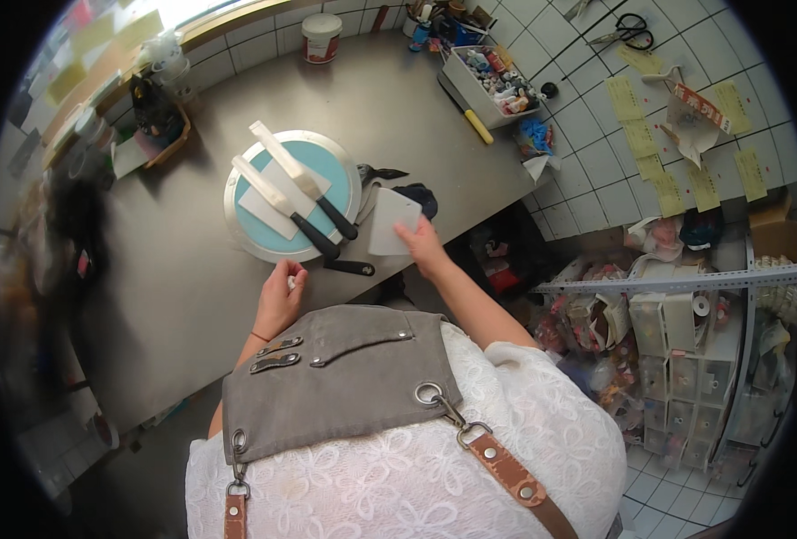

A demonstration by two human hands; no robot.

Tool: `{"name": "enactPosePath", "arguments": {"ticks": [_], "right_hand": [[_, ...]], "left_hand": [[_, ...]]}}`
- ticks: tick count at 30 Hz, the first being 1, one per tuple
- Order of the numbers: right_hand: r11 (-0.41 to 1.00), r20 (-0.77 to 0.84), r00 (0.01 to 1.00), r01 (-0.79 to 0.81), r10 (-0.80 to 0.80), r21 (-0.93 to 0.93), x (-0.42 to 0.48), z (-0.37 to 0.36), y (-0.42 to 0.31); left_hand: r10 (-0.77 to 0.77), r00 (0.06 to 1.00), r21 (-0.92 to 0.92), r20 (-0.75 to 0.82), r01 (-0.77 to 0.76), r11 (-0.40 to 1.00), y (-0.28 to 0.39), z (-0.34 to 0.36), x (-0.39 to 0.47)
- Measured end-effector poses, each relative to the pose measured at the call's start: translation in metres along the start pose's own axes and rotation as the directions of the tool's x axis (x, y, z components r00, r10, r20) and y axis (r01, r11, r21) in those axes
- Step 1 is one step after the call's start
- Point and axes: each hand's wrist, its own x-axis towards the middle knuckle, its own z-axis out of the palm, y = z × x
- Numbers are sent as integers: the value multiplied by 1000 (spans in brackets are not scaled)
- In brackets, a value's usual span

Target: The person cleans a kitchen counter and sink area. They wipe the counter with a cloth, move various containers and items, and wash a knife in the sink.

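Observation:
My right hand (423,244) grips a white plastic scraper (393,219) by its right side, over the front of the steel table (169,316). My left hand (281,298) is curled at the near rim of a cake turntable (233,232), around a small white wad (291,282), perhaps tissue. Across the turntable's teal surface (317,155) lie two palette knives, a farther one (297,176) and a nearer one (270,195), with black handles and white-smeared blades. Beneath them is a flat white square (264,211). Another black handle (349,267) pokes out at the turntable's near right.
A dark cloth-like item (420,197) lies behind the scraper. At the back stand a white tub (322,39) and a bin of small bottles (454,79), near a yellow-handled knife (478,126). A basket (169,145) sits left; shelves with drawers (685,377) stand right.

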Motion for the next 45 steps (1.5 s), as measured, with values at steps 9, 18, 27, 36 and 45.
{"name": "enactPosePath", "arguments": {"ticks": [9,18,27,36,45], "right_hand": [[366,-484,828,-373,-283,-853,150,-303,-40],[107,321,936,337,-145,-935,436,-213,-73],[51,567,772,579,288,-814,350,-290,-48],[168,222,965,198,137,-966,247,-347,-112],[326,-20,972,59,-233,-944,487,-264,-22]], "left_hand": [[18,908,-402,418,167,900,86,94,119],[-243,957,-97,160,260,961,48,259,189],[-282,935,551,216,122,825,57,284,201],[-209,976,369,67,170,914,29,291,212],[-200,969,-478,145,246,843,71,212,208]]}}
